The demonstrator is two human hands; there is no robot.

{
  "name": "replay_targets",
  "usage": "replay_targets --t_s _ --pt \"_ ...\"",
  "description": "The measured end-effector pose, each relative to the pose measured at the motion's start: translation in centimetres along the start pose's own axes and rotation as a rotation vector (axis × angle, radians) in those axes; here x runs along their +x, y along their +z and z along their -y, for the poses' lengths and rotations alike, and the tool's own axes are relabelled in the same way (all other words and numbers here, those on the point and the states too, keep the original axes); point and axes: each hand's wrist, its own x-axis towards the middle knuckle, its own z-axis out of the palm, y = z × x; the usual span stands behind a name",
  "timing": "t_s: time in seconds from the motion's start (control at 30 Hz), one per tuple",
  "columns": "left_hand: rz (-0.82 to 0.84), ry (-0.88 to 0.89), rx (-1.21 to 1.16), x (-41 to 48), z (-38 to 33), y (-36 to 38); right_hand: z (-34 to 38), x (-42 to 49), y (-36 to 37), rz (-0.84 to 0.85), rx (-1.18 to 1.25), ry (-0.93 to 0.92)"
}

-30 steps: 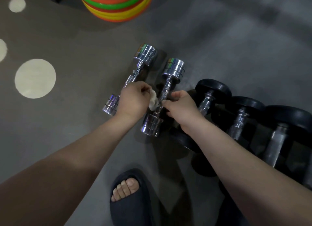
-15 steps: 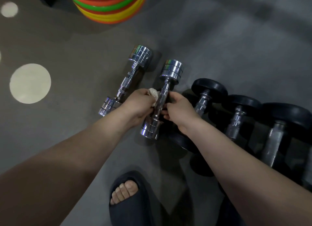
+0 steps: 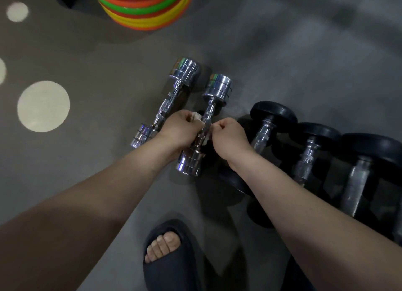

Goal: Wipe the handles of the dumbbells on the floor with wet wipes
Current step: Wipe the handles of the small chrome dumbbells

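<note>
Two chrome dumbbells lie side by side on the grey floor. At the handle of the right chrome dumbbell (image 3: 216,88) a white wet wipe (image 3: 196,116) is wrapped under and around the bar. My left hand (image 3: 177,128) grips one end of the wipe on the handle's left side. On the right side my right hand (image 3: 228,136) pinches the other end. The left chrome dumbbell (image 3: 185,70) lies untouched beside my left wrist. Three black dumbbells (image 3: 273,114) with metal handles sit in a row to the right.
A stack of coloured weight plates (image 3: 143,7) stands at the top. The brown mat (image 3: 91,57) on the left carries pale round spots. My foot in a dark slipper (image 3: 167,253) is at the bottom centre, close to the dumbbells.
Both hands have shifted along the handle of the right chrome dumbbell, pulling the wipe's ends against the bar. The dumbbells stay where they were.
</note>
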Motion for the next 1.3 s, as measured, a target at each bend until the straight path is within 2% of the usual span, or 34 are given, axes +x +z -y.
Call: replay_targets --t_s 0.07,0.17,0.23,0.33,0.47,0.57,0.67,0.73,0.83,0.93,1.1,1.3 --pt "-0.099 0.002 0.048 0.5 0.3 -0.4 0.1 0.2 0.3 -0.005 0.042 0.016" --pt "-0.151 0.014 0.074 0.8 0.5 -0.9 0.2 0.2 0.6 0.061 0.269 0.068" --pt "-0.192 0.054 0.146 0.7 0.6 -1.3 0.4 0.0 0.5 0.095 0.265 0.054" --pt "-0.236 0.105 0.237 0.4 0.0 -1.6 0.8 0.4 -0.2 0.023 0.184 0.041" --pt "-0.301 0.181 0.061 0.9 -2.6 -1.5 2.4 1.6 -1.0 -0.119 0.31 0.001" --pt "-0.198 0.202 0.123 0.7 -3.4 -1.5 2.6 1.2 -0.7 -0.11 0.243 -0.019" --pt "-0.09 0.114 0.312 0.0 -2.2 -2.2 1.7 -0.4 -1.2 0.032 0.134 0.035" --pt "-0.094 0.057 0.142 -0.1 -2.0 -2.6 1.7 -0.3 -2.1 0.068 0.165 0.017" --pt "-0.179 0.061 -0.146 0.1 -2.4 -2.4 2.4 1.1 -2.7 -0.043 0.304 -0.056" --pt "-0.215 0.091 -0.178 -0.2 -2.2 -2.0 2.4 1.4 -2.3 -0.076 0.345 -0.065" --pt "-0.116 0.085 -0.062 -1.6 -0.4 -2.2 0.5 0.1 -2.5 0.067 0.212 -0.017" --pt "-0.026 0.054 -0.143 -1.4 -0.3 -1.1 0.0 0.3 -1.2 0.075 0.452 0.004"
